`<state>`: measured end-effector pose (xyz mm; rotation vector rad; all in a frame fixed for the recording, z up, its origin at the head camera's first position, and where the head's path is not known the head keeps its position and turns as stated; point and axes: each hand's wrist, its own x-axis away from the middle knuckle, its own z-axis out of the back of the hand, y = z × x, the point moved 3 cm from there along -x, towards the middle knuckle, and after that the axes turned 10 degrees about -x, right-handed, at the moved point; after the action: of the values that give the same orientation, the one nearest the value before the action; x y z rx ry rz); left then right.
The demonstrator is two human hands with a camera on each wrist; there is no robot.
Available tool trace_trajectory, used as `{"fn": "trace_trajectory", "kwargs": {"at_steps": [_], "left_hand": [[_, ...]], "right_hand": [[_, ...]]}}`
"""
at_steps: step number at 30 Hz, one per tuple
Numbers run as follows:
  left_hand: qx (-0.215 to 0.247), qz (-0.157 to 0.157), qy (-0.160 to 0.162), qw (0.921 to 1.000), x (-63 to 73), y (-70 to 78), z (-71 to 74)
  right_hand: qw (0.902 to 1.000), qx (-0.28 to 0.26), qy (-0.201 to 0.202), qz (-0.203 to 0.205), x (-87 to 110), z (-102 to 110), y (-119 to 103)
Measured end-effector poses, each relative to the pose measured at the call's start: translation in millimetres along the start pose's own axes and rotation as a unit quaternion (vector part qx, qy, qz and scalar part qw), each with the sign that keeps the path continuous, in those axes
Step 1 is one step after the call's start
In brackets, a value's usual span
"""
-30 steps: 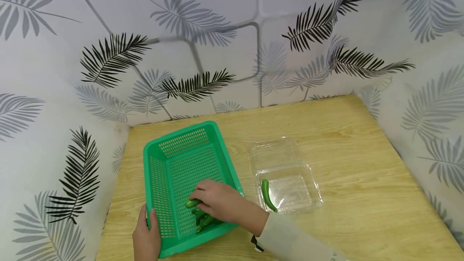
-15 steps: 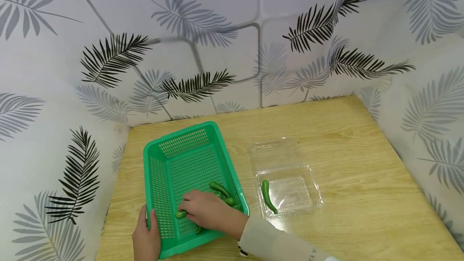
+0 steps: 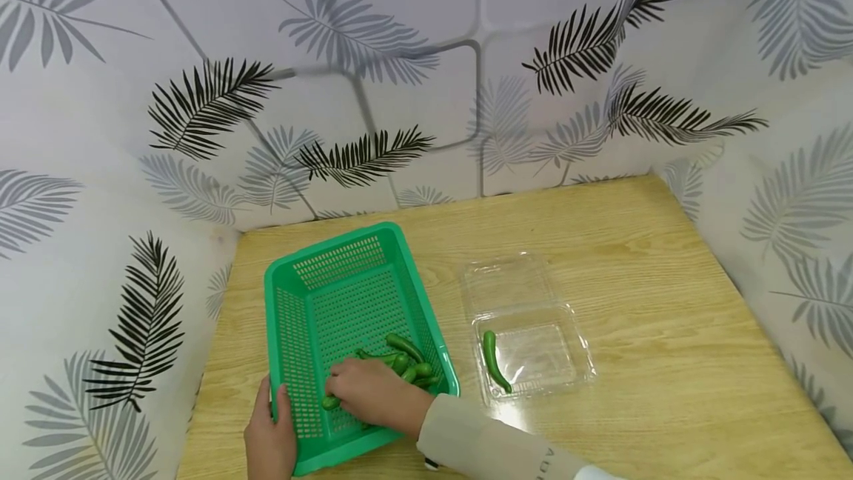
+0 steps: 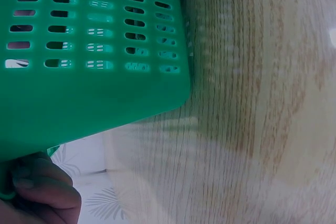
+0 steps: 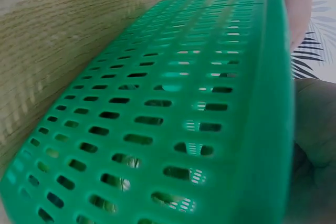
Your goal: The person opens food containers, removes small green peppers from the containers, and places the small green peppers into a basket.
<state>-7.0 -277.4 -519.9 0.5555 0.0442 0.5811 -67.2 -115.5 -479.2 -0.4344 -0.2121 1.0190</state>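
My left hand [image 3: 269, 432] grips the left rim of a green plastic basket [image 3: 416, 302], thumb inside and fingers outside. In the left wrist view, the curled fingers [image 4: 50, 184] show at the rim. Inside the basket, my right hand [image 3: 375, 392] reaches down near the front and pinches a green chili pepper [image 3: 329, 402], whose end sticks out past the fingertips. Several more green chili peppers [image 3: 404, 347] lie behind and beside that hand, partly hidden by it. The basket's slotted wall [image 5: 142, 103] blocks most of the right wrist view.
To the right of the basket, a clear plastic clamshell container [image 3: 543, 354] lies open on the wooden table [image 3: 653, 302]. One green chili [image 3: 494, 361] rests along its left side. Leaf-patterned cloth [image 3: 413, 110] hangs around the table's back and sides.
My right hand has moved left and toward the front inside the basket with a green chili, uncovering more chilies at the right. My left hand and the basket have stayed in place.
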Motion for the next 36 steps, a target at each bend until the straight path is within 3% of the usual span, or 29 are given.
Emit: {"fn": "trace_trajectory", "kwargs": {"at_steps": [14,23,36], "left_hand": [[0.001,0.0,-0.004,1.0,-0.3,1.4,0.3],[0.002,-0.003,0.0,1.0,0.1,1.0,-0.4],[-0.002,0.0,0.004,1.0,0.1,-1.4,-1.2]], "right_hand": [[0.9989,0.015,-0.032,-0.03,-6.4,-21,5],[0.9993,0.024,-0.027,-0.014,-6.9,-29,7],[0.9995,-0.023,-0.011,-0.02,6.3,-12,9]]}}
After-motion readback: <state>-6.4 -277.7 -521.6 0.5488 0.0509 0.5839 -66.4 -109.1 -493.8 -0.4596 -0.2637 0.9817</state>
